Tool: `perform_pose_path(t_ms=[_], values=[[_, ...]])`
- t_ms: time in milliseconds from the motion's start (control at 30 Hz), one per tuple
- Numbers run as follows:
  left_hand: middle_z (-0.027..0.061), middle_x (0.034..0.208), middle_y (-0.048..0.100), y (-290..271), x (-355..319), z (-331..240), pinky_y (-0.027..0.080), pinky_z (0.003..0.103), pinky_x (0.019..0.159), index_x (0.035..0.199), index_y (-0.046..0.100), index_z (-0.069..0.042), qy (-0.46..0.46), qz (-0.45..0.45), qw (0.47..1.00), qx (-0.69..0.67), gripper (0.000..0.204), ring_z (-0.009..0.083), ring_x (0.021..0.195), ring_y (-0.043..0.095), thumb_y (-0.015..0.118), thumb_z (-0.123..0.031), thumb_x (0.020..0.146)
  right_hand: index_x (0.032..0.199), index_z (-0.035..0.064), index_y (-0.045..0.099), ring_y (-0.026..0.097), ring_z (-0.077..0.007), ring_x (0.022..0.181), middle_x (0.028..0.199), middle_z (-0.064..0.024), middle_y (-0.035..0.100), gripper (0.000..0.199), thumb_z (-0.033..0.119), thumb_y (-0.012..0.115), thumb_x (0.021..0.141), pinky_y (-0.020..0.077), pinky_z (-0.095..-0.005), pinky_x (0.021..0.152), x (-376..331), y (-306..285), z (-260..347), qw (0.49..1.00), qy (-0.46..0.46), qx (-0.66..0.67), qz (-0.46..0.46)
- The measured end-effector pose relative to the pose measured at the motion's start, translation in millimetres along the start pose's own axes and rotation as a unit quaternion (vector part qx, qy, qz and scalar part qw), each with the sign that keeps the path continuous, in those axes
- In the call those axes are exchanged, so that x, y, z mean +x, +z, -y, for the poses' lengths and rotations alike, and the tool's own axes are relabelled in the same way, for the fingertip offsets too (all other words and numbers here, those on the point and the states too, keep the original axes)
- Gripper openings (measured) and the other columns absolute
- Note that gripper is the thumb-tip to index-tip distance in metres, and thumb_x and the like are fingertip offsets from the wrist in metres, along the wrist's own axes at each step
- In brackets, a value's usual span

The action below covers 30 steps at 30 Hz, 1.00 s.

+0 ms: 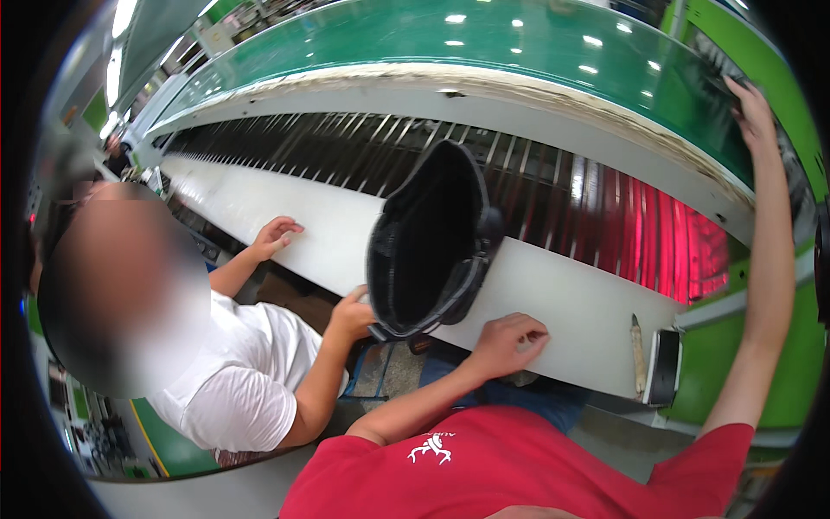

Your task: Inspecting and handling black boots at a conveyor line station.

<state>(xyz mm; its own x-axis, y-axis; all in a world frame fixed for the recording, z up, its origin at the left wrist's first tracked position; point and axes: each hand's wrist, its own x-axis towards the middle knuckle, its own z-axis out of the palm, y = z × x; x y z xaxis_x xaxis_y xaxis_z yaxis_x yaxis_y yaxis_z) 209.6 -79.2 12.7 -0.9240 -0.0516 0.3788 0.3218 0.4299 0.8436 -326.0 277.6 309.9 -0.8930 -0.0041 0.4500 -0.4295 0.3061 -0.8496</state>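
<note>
My left hand [510, 344] rests near the front edge of a white shelf [579, 320], fingers loosely curled with a gap to the thumb and nothing in them. Reaching up at the far right, my right hand [754, 112] has its fingers stretched out beside a dark panel [722, 65] at the end of the green conveyor belt; whether it touches the panel I cannot tell. A black boot [432, 242] hangs tilted over the shelf, its wide opening facing me. A co-worker's hand [350, 316] holds its lower left edge.
The co-worker in a white shirt [233, 398] sits at left, the other hand [275, 238] over the shelf. Behind lie metal rollers [536, 190], glowing red at right, below the green belt [484, 43]. A wooden-handled tool [638, 355] and a phone-like device [664, 368] lie right.
</note>
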Motion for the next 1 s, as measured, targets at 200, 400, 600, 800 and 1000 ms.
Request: perform_pose_path(t_ms=[200,400,600,800,1000], values=[[0.0089,0.096,0.077,-24.6,9.0,-9.7,0.059,0.029,0.075,0.109,0.075,-0.001,-0.049,0.022,0.996,-0.066,0.013,0.0167,0.082,0.074,0.075,-0.011,0.100,0.152,0.0010,0.055,0.071,-0.0154,0.114,0.129,-0.0100,0.073,0.058,0.016,0.078,0.101,0.0568,-0.0326,0.100,-184.5,62.7,131.4,0.962,-0.064,0.247,0.096],[0.0159,0.108,0.074,-38.3,44.7,-43.7,0.060,0.033,0.083,0.131,0.062,0.004,-0.071,-0.007,0.938,-0.339,0.039,0.0214,0.095,0.074,0.048,-0.029,0.117,0.142,0.0042,0.062,0.075,-0.0131,0.098,0.113,-0.0058,0.076,0.048,0.006,0.079,0.097,0.0612,-0.0282,0.088,-320.1,87.6,158.0,0.905,-0.034,0.332,0.263],[0.0130,0.114,0.070,-28.2,73.5,-88.5,0.058,0.033,0.086,0.139,0.055,0.001,0.110,-0.106,0.972,-0.178,0.050,0.0183,0.095,0.071,0.080,-0.016,0.099,0.115,0.0030,0.074,0.070,-0.0087,0.096,0.101,-0.0013,0.076,0.027,0.017,0.086,0.095,0.0580,-0.0288,0.087,-410.4,142.5,145.1,0.950,-0.014,0.167,0.262],[0.0142,0.095,0.076,-53.1,56.9,-109.5,0.057,0.033,0.073,0.118,0.068,0.002,0.213,-0.198,0.957,0.010,0.029,0.0224,0.082,0.075,0.082,-0.005,0.093,0.133,0.0036,0.075,0.073,-0.0194,0.104,0.111,-0.0080,0.078,0.038,0.032,0.066,0.111,0.0560,-0.0364,0.097,-435.8,147.0,136.1,0.871,-0.186,0.247,0.381],[0.0137,0.088,0.073,-120.7,-15.6,-121.6,0.053,0.029,0.072,0.109,0.066,0.004,0.169,-0.262,0.948,-0.065,0.022,0.0195,0.074,0.067,0.077,-0.006,0.092,0.155,0.0018,0.054,0.065,-0.0210,0.125,0.135,-0.0136,0.070,0.067,0.053,0.032,0.119,0.0477,-0.0382,0.112,-418.3,237.8,102.4,0.879,-0.030,0.318,0.353]])
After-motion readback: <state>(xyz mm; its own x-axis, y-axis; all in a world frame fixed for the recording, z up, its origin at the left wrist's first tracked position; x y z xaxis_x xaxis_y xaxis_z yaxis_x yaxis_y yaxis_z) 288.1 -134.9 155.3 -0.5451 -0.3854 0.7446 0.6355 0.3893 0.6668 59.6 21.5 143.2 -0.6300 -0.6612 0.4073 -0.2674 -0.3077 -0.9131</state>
